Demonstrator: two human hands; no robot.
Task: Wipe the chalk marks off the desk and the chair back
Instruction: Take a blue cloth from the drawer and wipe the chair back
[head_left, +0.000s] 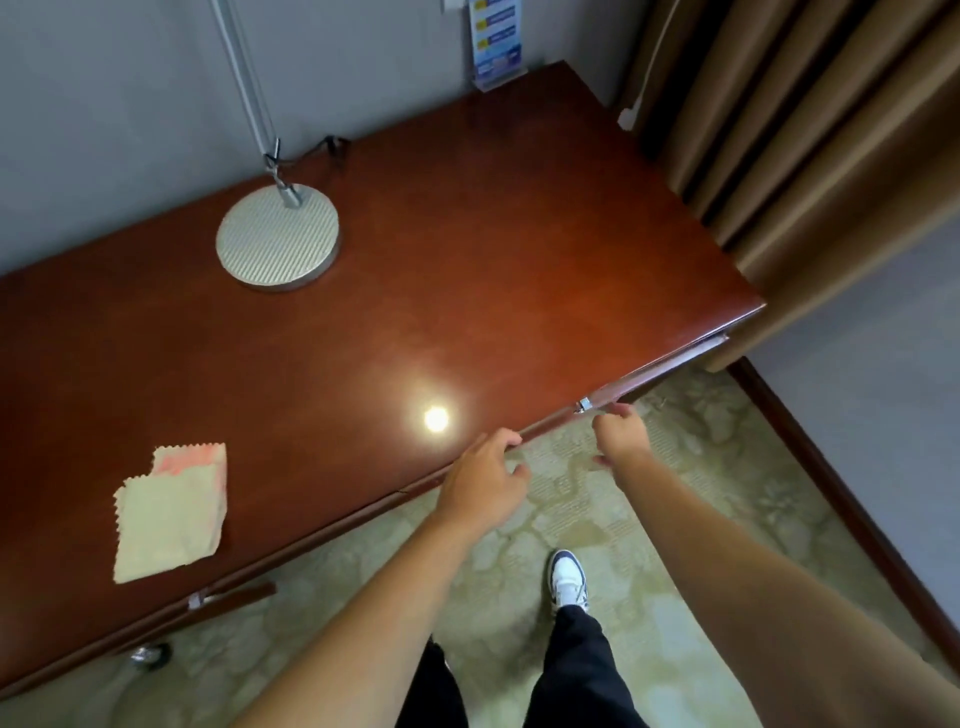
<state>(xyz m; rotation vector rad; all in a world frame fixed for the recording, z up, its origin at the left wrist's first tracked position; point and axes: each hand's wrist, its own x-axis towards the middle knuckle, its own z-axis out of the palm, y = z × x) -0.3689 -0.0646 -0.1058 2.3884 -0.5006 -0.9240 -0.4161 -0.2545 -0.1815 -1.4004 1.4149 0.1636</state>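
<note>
The glossy red-brown desk (467, 249) fills the upper left; I see no chalk marks on its top. A folded pale yellow cloth (171, 514) with pink smears at its top edge lies flat on the desk's near left part, untouched. My left hand (485, 486) hovers at the desk's front edge, fingers loosely curled and holding nothing. My right hand (621, 434) is just off the front edge near a small metal handle (584, 404), fingers relaxed and holding nothing. No chair back is in view.
A lamp with a round silver base (278, 236) stands at the desk's back left. A blue card stand (496, 41) sits at the far corner. Brown curtains (810, 119) hang right. A chair castor (150, 656) shows under the desk. My shoe (567, 579) is on patterned carpet.
</note>
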